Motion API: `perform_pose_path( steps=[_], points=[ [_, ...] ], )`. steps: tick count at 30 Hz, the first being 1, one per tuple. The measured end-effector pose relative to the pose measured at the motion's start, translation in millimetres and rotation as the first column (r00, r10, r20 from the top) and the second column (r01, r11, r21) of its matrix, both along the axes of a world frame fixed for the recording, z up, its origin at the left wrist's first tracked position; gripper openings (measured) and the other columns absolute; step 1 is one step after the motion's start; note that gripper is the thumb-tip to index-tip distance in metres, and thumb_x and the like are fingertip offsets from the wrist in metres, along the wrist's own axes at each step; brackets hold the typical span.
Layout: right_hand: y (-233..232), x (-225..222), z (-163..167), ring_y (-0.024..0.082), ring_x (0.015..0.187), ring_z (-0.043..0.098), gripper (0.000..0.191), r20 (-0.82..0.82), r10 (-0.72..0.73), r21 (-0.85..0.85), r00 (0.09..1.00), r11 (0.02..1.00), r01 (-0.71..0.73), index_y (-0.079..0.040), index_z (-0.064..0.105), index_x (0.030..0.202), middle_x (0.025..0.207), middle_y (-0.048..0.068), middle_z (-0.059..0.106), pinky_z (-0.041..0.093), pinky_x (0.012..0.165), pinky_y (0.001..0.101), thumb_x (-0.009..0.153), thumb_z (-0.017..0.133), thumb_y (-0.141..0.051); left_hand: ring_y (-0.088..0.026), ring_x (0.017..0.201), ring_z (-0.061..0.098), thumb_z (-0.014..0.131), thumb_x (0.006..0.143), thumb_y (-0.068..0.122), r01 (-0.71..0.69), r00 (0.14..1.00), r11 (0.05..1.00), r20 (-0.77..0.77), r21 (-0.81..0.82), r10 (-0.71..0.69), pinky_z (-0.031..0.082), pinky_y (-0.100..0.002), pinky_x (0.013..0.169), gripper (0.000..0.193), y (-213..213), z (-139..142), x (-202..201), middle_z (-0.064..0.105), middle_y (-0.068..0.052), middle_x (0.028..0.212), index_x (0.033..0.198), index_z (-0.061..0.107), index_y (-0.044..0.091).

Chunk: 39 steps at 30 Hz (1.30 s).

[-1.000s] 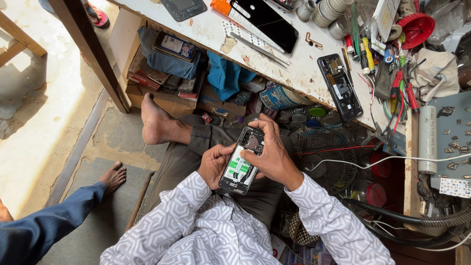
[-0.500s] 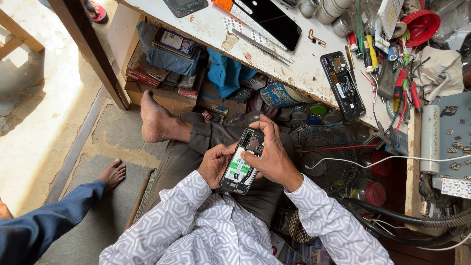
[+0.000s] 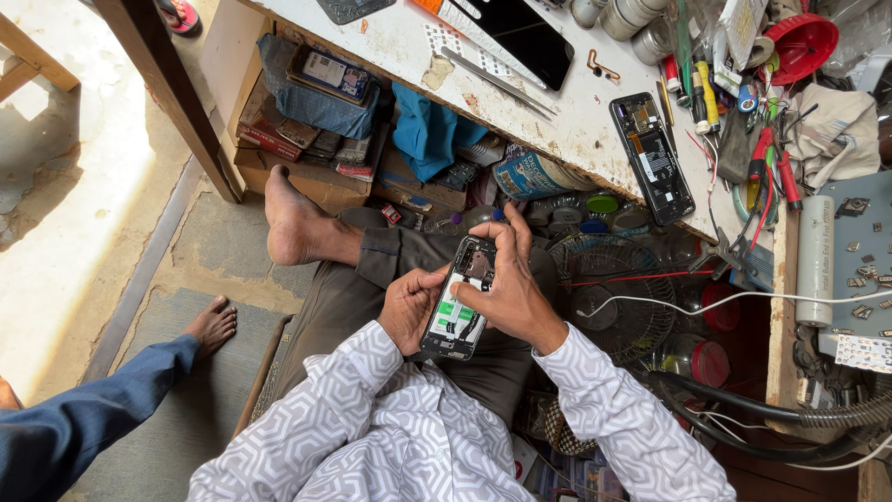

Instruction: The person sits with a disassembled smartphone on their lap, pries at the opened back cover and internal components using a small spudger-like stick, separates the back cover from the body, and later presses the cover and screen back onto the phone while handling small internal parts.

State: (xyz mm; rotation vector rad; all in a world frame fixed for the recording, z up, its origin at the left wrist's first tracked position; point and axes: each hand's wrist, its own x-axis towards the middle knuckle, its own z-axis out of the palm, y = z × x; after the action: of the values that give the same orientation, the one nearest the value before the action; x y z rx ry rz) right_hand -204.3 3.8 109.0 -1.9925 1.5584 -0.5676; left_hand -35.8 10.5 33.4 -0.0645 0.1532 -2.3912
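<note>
Black and green inside, an opened phone [image 3: 459, 299] with its back cover off lies across the person's lap, held between both hands above the grey-brown trousers. The left hand [image 3: 410, 305] wraps its fingers around the left edge of the phone and grips it from the side. The right hand [image 3: 506, 288] is curled over the upper right part of the phone, fingers bent and fingertips pressing near the top of the exposed board (whether a small tool sits between those fingers cannot be told). Both sleeves are white with a grey geometric pattern.

Above the lap runs a worn white workbench [image 3: 576, 130]. On it lie a second opened phone [image 3: 651, 156], well apart from the hands, a black glass panel [image 3: 525, 33] and metal tweezers [image 3: 497, 82]. At the bench's right end sit a red funnel [image 3: 801, 42] and a cluster of screwdrivers [image 3: 767, 158]. Under the bench, a blue cloth [image 3: 427, 130] hangs beside a cardboard box [image 3: 307, 163] stacked with oddments. The person's bare foot [image 3: 293, 223] rests on the floor near that box. At lower left, another person's blue-trousered leg [image 3: 84, 418] stretches out on a mat.
</note>
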Motion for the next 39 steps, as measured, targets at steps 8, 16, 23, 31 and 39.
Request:
perform_pose_path(
  steps=[8,16,23,31,39],
  points=[
    [-5.8,-2.7,-14.9,0.054,0.155,-0.009,0.080,-0.016,0.002,-0.024,1.000,1.000,-0.002,-0.008,0.037,0.135,0.161,0.036,0.000,0.020,0.122,0.0604,0.071,0.082,-0.022,-0.024,0.098,0.075,0.045,0.102,0.016,-0.112,0.978,0.989,0.165,-0.092,0.127,0.061,-0.040,0.091,0.042,2.1,-0.4,-6.9,0.074,-0.017,0.115,0.136,0.060,-0.005],
    [-8.0,-5.3,-9.1,0.054,0.153,-0.006,0.080,0.078,-0.045,0.164,0.996,0.986,0.032,-0.010,0.034,0.140,0.160,0.035,0.000,0.043,0.104,0.0561,0.071,0.075,-0.020,-0.019,0.104,0.071,0.044,0.099,0.019,-0.105,0.961,0.979,0.236,-0.175,0.145,0.058,-0.036,0.094,0.054,5.5,7.1,-8.2,0.072,-0.010,0.124,0.150,0.051,0.003],
    [-2.8,1.0,-10.9,0.052,0.162,0.004,0.076,-0.051,0.012,-0.041,0.999,0.999,-0.014,-0.007,0.038,0.137,0.158,0.033,0.020,0.023,0.125,0.0560,0.072,0.077,-0.016,-0.018,0.107,0.069,0.044,0.099,0.021,-0.085,0.932,0.981,0.333,-0.177,0.141,0.056,-0.034,0.095,0.058,9.6,-1.3,-11.3,0.069,-0.009,0.129,0.154,0.050,0.004],
    [2.2,-5.0,26.0,0.050,0.158,0.004,0.093,0.035,0.087,-0.128,0.996,0.988,-0.082,0.000,0.027,0.154,0.165,0.037,0.004,0.016,0.125,0.0552,0.082,0.081,-0.025,-0.018,0.127,0.065,0.043,0.099,0.020,-0.214,0.944,0.957,0.208,-0.197,0.254,0.049,-0.033,0.111,0.061,8.4,1.8,-16.2,0.063,-0.010,0.145,0.157,0.042,0.000],
    [57.7,34.4,18.1,0.017,0.095,0.072,0.031,0.209,-0.236,-0.106,0.949,0.959,0.262,0.000,0.074,0.113,0.109,0.012,0.076,0.056,0.086,0.0312,0.092,0.076,-0.021,-0.023,0.138,0.049,0.051,0.097,0.013,-0.393,0.880,0.868,0.149,-0.303,0.451,0.041,-0.038,0.116,0.077,4.7,7.9,-14.2,0.042,-0.010,0.161,0.168,0.019,0.010]
  ],
)
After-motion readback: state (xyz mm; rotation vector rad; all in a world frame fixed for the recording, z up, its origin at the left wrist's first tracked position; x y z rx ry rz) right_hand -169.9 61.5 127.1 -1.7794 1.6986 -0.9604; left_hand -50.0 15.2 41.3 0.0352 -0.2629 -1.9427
